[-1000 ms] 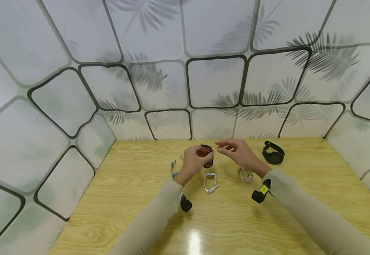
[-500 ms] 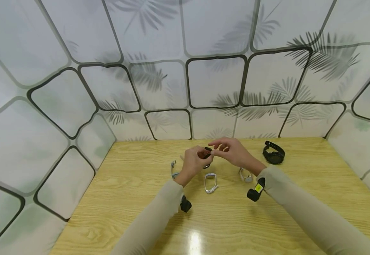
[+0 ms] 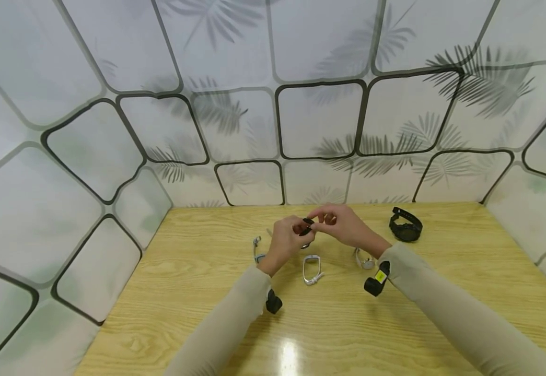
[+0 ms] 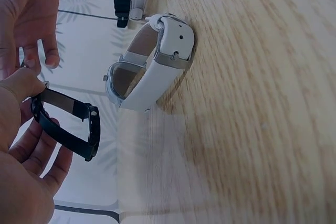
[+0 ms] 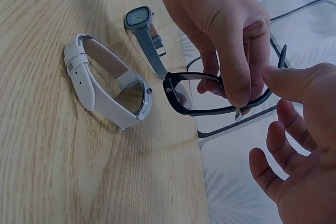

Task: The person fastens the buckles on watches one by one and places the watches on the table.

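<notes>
My left hand (image 3: 286, 239) grips a black wristwatch (image 4: 68, 136) above the table, thumb and fingers pinching its strap at the buckle. Opposite it, my right hand (image 3: 343, 224) pinches the free strap end between thumb and index finger, its other fingers loosely bent. In the right wrist view the strap (image 5: 210, 112) forms a loop, with its tip sticking up past my right thumb (image 5: 286, 82). The watch case hangs on the side away from my right hand. Just in front of both hands, a white wristwatch (image 3: 308, 282) stands on its side, buckled.
A blue-strapped watch (image 5: 149, 51) lies left of the white one. To the right is a pale-strapped watch (image 3: 368, 264) with a rose-gold rim. A bulky black watch (image 3: 406, 233) lies farther back right. Patterned panels (image 3: 320, 120) enclose the wooden table (image 3: 197, 292).
My right hand has moved left to the black watch and now pinches its strap end. The left hand stays nearly in place while the watch has turned in it.
</notes>
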Demonstrator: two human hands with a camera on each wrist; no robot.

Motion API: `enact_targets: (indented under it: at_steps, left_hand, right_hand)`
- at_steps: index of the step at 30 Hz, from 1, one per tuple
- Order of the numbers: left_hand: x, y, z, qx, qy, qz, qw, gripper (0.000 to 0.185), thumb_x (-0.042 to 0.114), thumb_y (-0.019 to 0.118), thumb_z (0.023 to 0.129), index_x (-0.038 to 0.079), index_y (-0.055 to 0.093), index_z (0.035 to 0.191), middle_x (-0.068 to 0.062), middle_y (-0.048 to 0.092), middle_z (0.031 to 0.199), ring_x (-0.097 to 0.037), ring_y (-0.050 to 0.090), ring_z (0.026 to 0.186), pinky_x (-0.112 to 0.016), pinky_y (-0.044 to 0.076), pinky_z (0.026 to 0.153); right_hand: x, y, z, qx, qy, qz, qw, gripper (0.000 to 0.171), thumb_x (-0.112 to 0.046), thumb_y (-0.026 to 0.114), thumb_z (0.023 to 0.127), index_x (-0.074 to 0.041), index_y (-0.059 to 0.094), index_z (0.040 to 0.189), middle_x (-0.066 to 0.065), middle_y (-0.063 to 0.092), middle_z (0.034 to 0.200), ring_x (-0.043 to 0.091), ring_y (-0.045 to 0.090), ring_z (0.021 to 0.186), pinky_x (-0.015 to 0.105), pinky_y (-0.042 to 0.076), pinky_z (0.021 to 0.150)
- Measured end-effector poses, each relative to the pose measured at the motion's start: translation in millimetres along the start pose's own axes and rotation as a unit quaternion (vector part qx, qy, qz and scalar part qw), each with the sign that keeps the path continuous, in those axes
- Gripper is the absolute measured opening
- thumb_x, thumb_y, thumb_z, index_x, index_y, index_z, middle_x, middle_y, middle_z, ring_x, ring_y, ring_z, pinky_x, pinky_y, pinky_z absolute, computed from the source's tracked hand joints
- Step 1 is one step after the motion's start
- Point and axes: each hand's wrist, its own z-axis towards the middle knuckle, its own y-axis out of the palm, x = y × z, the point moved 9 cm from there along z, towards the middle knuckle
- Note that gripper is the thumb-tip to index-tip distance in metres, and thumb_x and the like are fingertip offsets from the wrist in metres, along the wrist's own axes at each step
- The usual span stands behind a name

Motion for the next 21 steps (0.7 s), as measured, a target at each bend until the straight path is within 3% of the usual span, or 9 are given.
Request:
enact_targets:
  at_steps: [8,13,21]
  left_hand:
    - [2.2,0.6,-0.6,-0.008,0.003,0.003,1.0000,0.007,0.010,0.076,0.093,0.004,0.079,0.096,-0.008,0.070,0.084,-0.020,0.063,0.071,-0.021,0.050,0.063]
    - [7.0,0.2,-1.6,-0.010,0.029,0.013,0.9994,0.010,0.010,0.075,0.094,0.004,0.080,0.101,-0.008,0.069,0.085,-0.021,0.063,0.073,-0.021,0.049,0.065]
    - [8.2,3.0,-0.7,-0.021,0.033,0.014,0.9991,0.011,0.010,0.076,0.095,0.003,0.079,0.103,-0.008,0.069,0.087,-0.019,0.062,0.075,-0.022,0.052,0.067]
  right_hand:
    - [0.6,-1.4,-1.2,-0.002,0.008,-0.003,1.000,0.020,-0.022,0.071,0.100,-0.016,0.073,0.119,0.001,0.066,0.096,0.022,0.064,0.082,0.039,0.055,0.070]
    - [3.7,-3.7,-3.0,0.003,0.016,-0.010,1.000,0.025,-0.025,0.070,0.101,-0.013,0.072,0.123,0.002,0.070,0.103,0.017,0.065,0.090,0.042,0.056,0.081]
    - [8.2,-7.1,-6.8,0.021,0.021,-0.001,1.000,0.030,-0.027,0.070,0.100,-0.009,0.071,0.124,0.004,0.071,0.112,0.018,0.066,0.094,0.043,0.058,0.081]
